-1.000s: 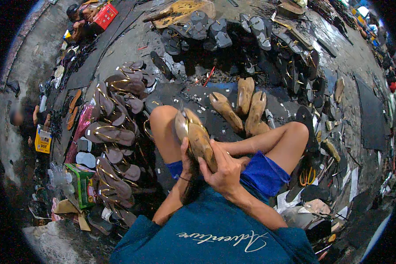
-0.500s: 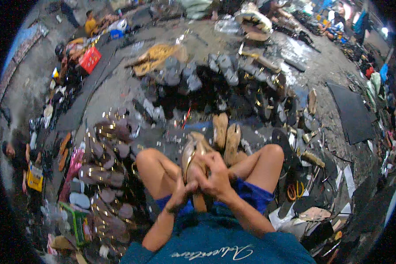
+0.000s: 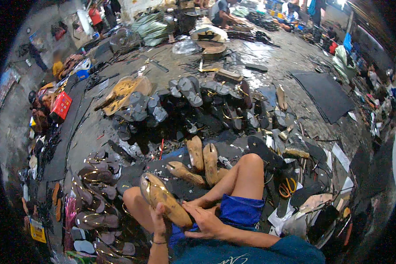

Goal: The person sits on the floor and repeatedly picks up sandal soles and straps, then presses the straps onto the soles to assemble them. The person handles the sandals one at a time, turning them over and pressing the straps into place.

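Observation:
A wooden shoe last [image 3: 165, 200] with a pale, shiny toe lies slantwise above my lap, its toe pointing up and to the left. My left hand [image 3: 159, 218] grips its left side, fingers partly hidden beneath it. At the heel end, my right hand [image 3: 207, 221] closes around it from the right, with the thumb low. Just beyond rest more wooden lasts on the dark ground: one upright last [image 3: 195, 154], a second last [image 3: 210, 163] to its right, and a split-toed last [image 3: 185, 174] lying nearer.
Strapped brown sandals [image 3: 97, 220] are heaped at my left. Ahead lies a pile of grey soles [image 3: 190, 91] beside a tan sheet [image 3: 130, 90]. Scissors [image 3: 287, 188] and scraps are at my right, black sheets [image 3: 323, 94] farther out. A red box [image 3: 60, 107] stands left.
The last has swung leftward, toe now up and left. My right hand has gone from its upper part to the heel; my left stays at its side. My view has tilted up.

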A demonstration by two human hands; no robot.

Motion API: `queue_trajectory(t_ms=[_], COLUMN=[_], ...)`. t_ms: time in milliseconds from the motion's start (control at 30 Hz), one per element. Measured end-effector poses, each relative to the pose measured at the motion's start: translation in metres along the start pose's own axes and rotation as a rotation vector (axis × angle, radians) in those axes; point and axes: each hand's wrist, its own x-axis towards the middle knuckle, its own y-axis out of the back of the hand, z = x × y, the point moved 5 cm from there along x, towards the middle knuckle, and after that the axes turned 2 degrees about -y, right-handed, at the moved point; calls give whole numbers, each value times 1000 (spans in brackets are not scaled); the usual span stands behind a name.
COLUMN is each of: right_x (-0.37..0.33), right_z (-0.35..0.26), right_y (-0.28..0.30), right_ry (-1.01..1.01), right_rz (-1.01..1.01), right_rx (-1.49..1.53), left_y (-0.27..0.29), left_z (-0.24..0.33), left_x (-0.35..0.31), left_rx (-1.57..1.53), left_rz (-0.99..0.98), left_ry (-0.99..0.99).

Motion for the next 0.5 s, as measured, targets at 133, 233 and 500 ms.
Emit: queue_trajectory(t_ms=[133,233,500], right_x=[-9,-38,-73], right_z=[14,19,-14], right_y=[1,-29,-19], right_ry=[-130,-622,-656], right_rz=[12,-123,-26], right_rx=[669,902,1209], left_y=[0,-23,-47], left_z=[-20,-10,16], left_x=[-31,-58,-102], left_rx=[-141,-70,65], left_rz=[-89,-83,-146], left_ry=[224,227,160])
